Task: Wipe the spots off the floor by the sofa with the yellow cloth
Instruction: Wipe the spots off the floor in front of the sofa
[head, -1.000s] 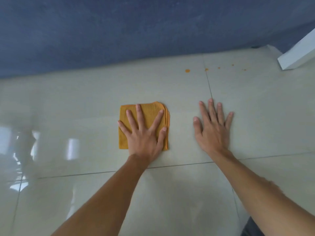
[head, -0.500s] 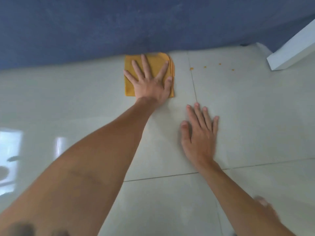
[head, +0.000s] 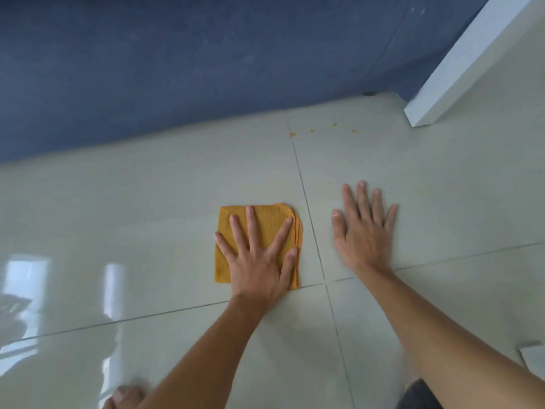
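The folded yellow cloth (head: 227,246) lies flat on the pale tiled floor (head: 147,202), a little left of a grout line. My left hand (head: 259,261) presses down on it with fingers spread, covering most of it. My right hand (head: 364,231) rests flat on the bare tile to the right of the line, holding nothing. Several small orange spots (head: 312,130) dot the floor farther away, right of the grout line and close to the blue sofa (head: 206,69). The cloth is well short of them.
A white board or furniture edge (head: 460,63) runs diagonally at the upper right, ending on the floor beside the spots. My knee (head: 126,397) shows at the bottom left, dark clothing (head: 418,394) at the bottom right, and a pale object (head: 530,355) at the right edge.
Half a second ago my left hand held the cloth against the sofa base; it has slid back toward me. The larger spot left of the grout line no longer shows.
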Motion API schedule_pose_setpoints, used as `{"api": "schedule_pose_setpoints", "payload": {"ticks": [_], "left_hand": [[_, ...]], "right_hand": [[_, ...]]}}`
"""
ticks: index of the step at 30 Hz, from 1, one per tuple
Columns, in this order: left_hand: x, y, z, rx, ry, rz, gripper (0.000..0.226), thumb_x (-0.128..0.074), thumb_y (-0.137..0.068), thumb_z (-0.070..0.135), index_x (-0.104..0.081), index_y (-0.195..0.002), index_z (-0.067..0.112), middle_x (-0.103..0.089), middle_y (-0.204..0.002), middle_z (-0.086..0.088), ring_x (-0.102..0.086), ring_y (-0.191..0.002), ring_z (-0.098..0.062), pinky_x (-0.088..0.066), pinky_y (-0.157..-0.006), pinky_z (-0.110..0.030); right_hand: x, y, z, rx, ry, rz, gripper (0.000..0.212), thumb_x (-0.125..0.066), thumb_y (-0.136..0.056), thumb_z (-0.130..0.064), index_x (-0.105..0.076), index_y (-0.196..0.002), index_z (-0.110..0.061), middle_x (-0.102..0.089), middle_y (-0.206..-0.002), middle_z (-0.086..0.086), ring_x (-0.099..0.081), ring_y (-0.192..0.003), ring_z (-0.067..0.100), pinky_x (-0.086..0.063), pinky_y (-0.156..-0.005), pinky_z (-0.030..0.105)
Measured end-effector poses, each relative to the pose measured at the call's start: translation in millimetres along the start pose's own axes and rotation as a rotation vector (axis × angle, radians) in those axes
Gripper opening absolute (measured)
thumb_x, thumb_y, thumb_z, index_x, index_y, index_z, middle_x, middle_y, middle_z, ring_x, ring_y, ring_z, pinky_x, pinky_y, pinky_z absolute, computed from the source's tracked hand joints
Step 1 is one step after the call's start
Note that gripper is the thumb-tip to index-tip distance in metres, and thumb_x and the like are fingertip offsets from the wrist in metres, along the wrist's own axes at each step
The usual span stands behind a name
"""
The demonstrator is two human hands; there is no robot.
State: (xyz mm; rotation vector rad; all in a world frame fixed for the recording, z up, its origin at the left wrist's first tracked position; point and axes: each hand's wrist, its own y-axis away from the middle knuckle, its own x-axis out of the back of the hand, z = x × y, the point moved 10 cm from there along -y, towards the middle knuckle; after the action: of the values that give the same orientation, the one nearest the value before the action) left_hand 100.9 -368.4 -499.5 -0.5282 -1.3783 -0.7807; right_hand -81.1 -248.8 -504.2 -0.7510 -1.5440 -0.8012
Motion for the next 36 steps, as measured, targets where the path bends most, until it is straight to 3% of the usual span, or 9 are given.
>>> {"api": "schedule_pose_setpoints", "payload": {"ticks": [7,12,16,19,21,24,27,36], "left_hand": [[7,-158,-9,0.098,0.011,0.017,0.059,-0.016,-0.091,0.068,-0.003,-0.147,0.057,0.007,-0.164,-0.017,0.005,-0.146,-0.051,0.003,-0.107,-0.077],[12,-241,34,0.104,0.004,-0.018,0.061,-0.01,-0.089,0.067,-0.003,-0.148,0.055,0.01,-0.164,-0.017,0.008,-0.146,-0.052,0.008,-0.106,-0.077],[6,-193,81,-0.077,0.01,-0.041,0.059,-0.011,-0.091,0.065,-0.002,-0.149,0.054,0.01,-0.164,-0.016,0.009,-0.146,-0.051,0.006,-0.107,-0.076],[0,-111,99,-0.177,0.014,-0.019,0.059,-0.018,-0.093,0.064,-0.006,-0.15,0.053,0.004,-0.164,-0.018,0.004,-0.146,-0.052,0.0,-0.107,-0.076],[-6,-57,100,-0.231,-0.002,-0.031,0.059,-0.022,-0.094,0.063,-0.007,-0.15,0.052,0.002,-0.164,-0.019,0.001,-0.146,-0.053,-0.002,-0.107,-0.076],[-11,-18,87,-0.282,-0.062,-0.057,0.061,-0.022,-0.094,0.065,-0.004,-0.15,0.052,0.002,-0.164,-0.019,0.001,-0.146,-0.053,-0.003,-0.107,-0.077],[-8,-40,75,-0.231,-0.061,-0.033,0.06,-0.019,-0.093,0.067,-0.005,-0.15,0.054,0.001,-0.164,-0.019,0.0,-0.146,-0.052,-0.004,-0.107,-0.077],[5,-241,77,0.083,0.0,0.016,0.062,-0.009,-0.089,0.068,-0.004,-0.149,0.054,0.007,-0.164,-0.019,0.007,-0.146,-0.051,0.006,-0.106,-0.077]], "right_hand": [[2,-2,3,-0.011,0.005,0.084,0.06,-0.03,-0.098,-0.047,-0.024,-0.155,-0.029,-0.019,-0.164,0.001,-0.015,-0.151,0.029,-0.01,-0.119,0.061],[10,-1,1,0.007,-0.044,0.156,0.058,-0.033,-0.097,-0.046,-0.032,-0.152,-0.029,-0.027,-0.161,0.0,-0.021,-0.15,0.027,-0.013,-0.119,0.059],[30,1,22,-0.043,-0.42,0.324,0.052,-0.04,-0.095,-0.036,-0.049,-0.144,-0.02,-0.043,-0.153,0.004,-0.038,-0.143,0.02,-0.025,-0.118,0.048],[46,-8,44,-0.055,-0.407,0.371,0.051,-0.041,-0.096,-0.032,-0.05,-0.142,-0.013,-0.044,-0.152,0.011,-0.044,-0.139,0.027,-0.033,-0.113,0.042],[44,-18,61,-0.129,-0.252,0.259,0.057,-0.034,-0.095,-0.039,-0.042,-0.148,-0.02,-0.036,-0.157,0.008,-0.036,-0.143,0.031,-0.026,-0.117,0.051],[16,-24,77,-0.163,-0.073,0.013,0.062,-0.017,-0.096,-0.048,-0.017,-0.156,-0.03,-0.014,-0.165,0.0,-0.01,-0.152,0.026,-0.006,-0.121,0.058],[6,-21,78,-0.143,-0.008,0.015,0.062,-0.012,-0.098,-0.05,-0.01,-0.156,-0.03,-0.009,-0.166,-0.002,-0.005,-0.153,0.024,-0.002,-0.121,0.058],[10,-21,80,-0.159,-0.04,0.146,0.06,-0.023,-0.098,-0.048,-0.021,-0.155,-0.031,-0.017,-0.164,-0.003,-0.013,-0.152,0.023,-0.009,-0.121,0.056]]}}
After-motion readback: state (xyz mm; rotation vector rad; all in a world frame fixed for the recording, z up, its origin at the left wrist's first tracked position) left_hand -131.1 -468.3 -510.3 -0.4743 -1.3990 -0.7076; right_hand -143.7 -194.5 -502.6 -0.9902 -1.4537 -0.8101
